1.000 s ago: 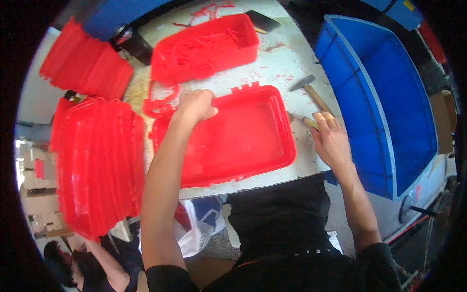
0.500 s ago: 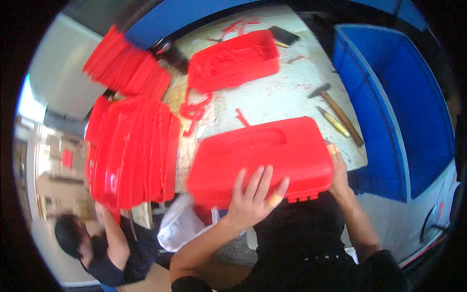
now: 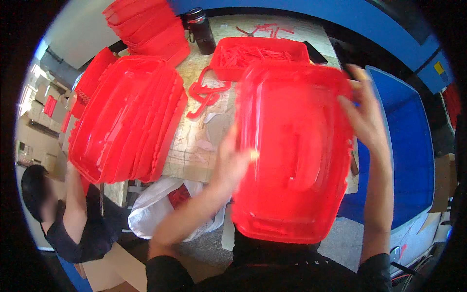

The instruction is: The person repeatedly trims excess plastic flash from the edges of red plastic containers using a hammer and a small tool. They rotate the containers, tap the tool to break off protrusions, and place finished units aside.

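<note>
Now both hands, left hand (image 3: 233, 163) and right hand (image 3: 365, 114), grip the red plastic tray (image 3: 292, 151) by its opposite edges, turning it for inspection; next it likely needs setting on the stack of red trays (image 3: 124, 117).

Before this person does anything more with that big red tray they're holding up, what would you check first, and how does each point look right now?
1. Both hands on the red tray: ok; left hand at its left edge, right hand at its upper right edge.
2. Firm grip: cannot tell; both hands are blurred.
3. Tray empty: ok, nothing seen in it.
4. Free table space beneath: cannot tell; the tray hides it.
5. Stack of red trays apart from it: ok.
6. Co-worker apart: ok, low at left.
</note>
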The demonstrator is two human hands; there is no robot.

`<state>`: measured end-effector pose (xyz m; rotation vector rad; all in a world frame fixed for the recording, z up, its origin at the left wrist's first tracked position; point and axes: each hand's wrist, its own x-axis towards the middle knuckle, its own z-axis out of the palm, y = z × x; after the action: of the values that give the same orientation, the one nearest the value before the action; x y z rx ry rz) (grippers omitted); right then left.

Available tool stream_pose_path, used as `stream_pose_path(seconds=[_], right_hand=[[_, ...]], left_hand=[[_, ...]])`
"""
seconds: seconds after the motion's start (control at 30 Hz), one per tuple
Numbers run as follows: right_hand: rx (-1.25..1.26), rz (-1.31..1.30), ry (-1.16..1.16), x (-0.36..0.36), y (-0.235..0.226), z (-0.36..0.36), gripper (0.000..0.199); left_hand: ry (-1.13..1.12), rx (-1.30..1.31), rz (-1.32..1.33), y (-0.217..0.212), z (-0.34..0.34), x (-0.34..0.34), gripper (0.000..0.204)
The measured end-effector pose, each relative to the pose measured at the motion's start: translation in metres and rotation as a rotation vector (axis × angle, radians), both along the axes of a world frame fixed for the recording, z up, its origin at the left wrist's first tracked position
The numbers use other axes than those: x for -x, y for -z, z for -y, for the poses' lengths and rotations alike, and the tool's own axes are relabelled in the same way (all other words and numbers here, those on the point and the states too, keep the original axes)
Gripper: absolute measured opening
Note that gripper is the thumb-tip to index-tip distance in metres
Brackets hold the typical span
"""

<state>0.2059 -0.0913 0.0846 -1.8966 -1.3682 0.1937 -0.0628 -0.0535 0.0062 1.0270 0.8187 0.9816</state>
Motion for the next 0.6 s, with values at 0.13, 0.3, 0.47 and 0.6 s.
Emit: stream_pose_path(seconds=[0.13,0.3,0.47,0.6], right_hand=[[0.228,0.155,-0.480,0.025,0.046,-0.063,0.051],[0.410,0.337,-1.045,0.102,0.116,-0.111,0.056],[0.335,0.304,-1.026,0.122,0.129,-0.137,0.044],[0.636,0.419,-0.836,0.069,0.124,-0.129,0.046]], left_hand=[[-0.115,0.040,0.081,0.067,0.094,0.006,0.068],[0.194,0.730,0.104,0.088,0.129,0.062,0.052],[0.364,0.431,-0.349,0.099,0.081,0.120,0.032],[0.367,0.398,-0.458,0.080,0.035,0.160,0.020]])
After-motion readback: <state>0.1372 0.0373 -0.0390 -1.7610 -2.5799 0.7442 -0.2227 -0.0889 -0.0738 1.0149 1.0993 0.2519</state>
